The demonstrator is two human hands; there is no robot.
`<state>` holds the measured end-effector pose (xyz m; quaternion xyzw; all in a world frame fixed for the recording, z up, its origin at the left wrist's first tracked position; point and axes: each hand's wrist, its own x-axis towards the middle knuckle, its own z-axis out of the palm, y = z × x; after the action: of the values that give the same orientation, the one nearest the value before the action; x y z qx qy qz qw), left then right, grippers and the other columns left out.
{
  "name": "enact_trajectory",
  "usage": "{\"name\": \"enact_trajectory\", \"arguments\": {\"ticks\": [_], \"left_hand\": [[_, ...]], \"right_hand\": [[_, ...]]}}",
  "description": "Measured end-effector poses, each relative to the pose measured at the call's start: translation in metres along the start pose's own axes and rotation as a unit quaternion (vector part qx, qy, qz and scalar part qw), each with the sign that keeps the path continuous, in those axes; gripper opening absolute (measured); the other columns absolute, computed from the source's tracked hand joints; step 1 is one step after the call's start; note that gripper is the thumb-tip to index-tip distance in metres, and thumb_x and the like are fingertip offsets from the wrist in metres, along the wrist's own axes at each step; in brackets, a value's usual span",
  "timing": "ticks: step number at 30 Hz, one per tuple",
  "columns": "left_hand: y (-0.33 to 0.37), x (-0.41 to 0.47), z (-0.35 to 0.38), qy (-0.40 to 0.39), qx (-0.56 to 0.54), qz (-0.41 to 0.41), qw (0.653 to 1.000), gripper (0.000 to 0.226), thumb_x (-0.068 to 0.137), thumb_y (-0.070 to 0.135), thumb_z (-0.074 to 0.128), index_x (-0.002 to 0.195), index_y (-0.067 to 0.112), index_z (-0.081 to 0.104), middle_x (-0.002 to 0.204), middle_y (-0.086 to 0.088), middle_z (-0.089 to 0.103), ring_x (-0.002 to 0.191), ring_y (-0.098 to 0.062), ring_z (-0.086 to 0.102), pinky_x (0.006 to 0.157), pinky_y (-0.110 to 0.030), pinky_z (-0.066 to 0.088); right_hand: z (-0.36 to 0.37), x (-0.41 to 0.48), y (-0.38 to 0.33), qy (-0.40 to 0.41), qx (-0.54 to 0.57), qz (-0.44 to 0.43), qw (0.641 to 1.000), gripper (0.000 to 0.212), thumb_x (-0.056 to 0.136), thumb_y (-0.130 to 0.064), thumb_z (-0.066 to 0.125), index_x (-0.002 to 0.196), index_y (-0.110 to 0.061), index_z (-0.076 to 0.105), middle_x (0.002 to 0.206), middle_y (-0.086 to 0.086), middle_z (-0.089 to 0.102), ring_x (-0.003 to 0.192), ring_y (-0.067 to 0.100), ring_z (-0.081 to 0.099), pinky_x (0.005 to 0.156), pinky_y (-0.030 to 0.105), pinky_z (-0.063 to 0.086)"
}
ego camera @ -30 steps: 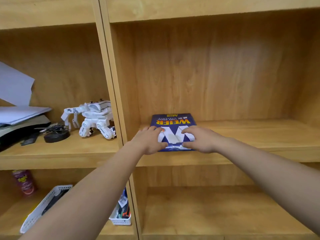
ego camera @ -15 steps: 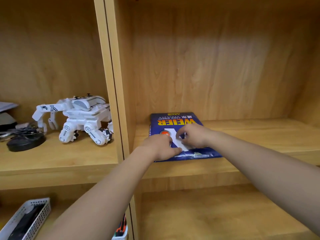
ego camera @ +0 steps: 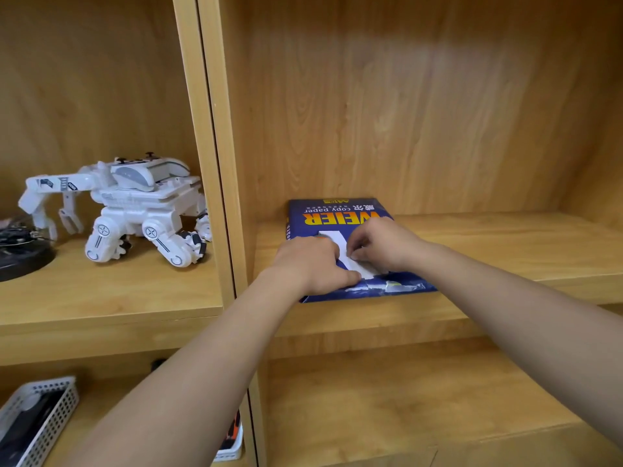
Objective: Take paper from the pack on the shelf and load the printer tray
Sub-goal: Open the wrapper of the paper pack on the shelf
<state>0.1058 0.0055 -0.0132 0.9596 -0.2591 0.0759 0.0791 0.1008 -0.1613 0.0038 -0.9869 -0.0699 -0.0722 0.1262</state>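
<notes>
A blue pack of copy paper (ego camera: 332, 215) with orange lettering lies flat on the wooden shelf (ego camera: 488, 251), at its left end. My left hand (ego camera: 312, 264) rests on the pack's near left part, fingers curled and pressing down. My right hand (ego camera: 381, 242) sits just to the right of it, fingertips pinching the white flap of the wrapper (ego camera: 357, 266) on top of the pack. The pack's near edge looks torn and crumpled. No printer or tray is in view.
A vertical shelf divider (ego camera: 215, 163) stands left of the pack. In the left compartment stand a white toy robot (ego camera: 135, 210) and a black round object (ego camera: 20, 254). Below left is a white perforated basket (ego camera: 37, 419). A lower shelf (ego camera: 404, 399) lies under the pack.
The view has moved closer to the shelf. My two hands have drawn together on top of the pack, and the right fingers now pinch the white flap.
</notes>
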Motion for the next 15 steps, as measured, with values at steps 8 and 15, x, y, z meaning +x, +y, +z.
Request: {"name": "enact_trajectory", "arguments": {"ticks": [8, 15], "left_hand": [[-0.0025, 0.0003, -0.0037, -0.012, -0.007, -0.008, 1.0, 0.049, 0.081, 0.07, 0.053, 0.09, 0.024, 0.066, 0.094, 0.006, 0.065, 0.087, -0.021, 0.058, 0.058, -0.029, 0.031], [-0.0018, -0.0059, -0.0073, -0.026, -0.022, -0.014, 0.999, 0.057, 0.082, 0.074, 0.052, 0.108, 0.027, 0.072, 0.108, 0.01, 0.063, 0.093, -0.02, 0.056, 0.073, -0.032, 0.045]], "right_hand": [[0.0091, 0.0018, 0.0004, -0.002, 0.004, -0.011, 1.0, 0.014, 0.091, -0.016, 0.055, 0.083, -0.019, 0.065, 0.09, -0.001, 0.069, 0.085, 0.02, 0.057, 0.067, 0.03, 0.043], [0.0076, -0.0063, -0.0018, 0.008, 0.006, 0.013, 1.0, 0.015, 0.094, -0.019, 0.053, 0.086, -0.016, 0.064, 0.085, 0.0, 0.064, 0.075, 0.019, 0.053, 0.054, 0.025, 0.038]]}}
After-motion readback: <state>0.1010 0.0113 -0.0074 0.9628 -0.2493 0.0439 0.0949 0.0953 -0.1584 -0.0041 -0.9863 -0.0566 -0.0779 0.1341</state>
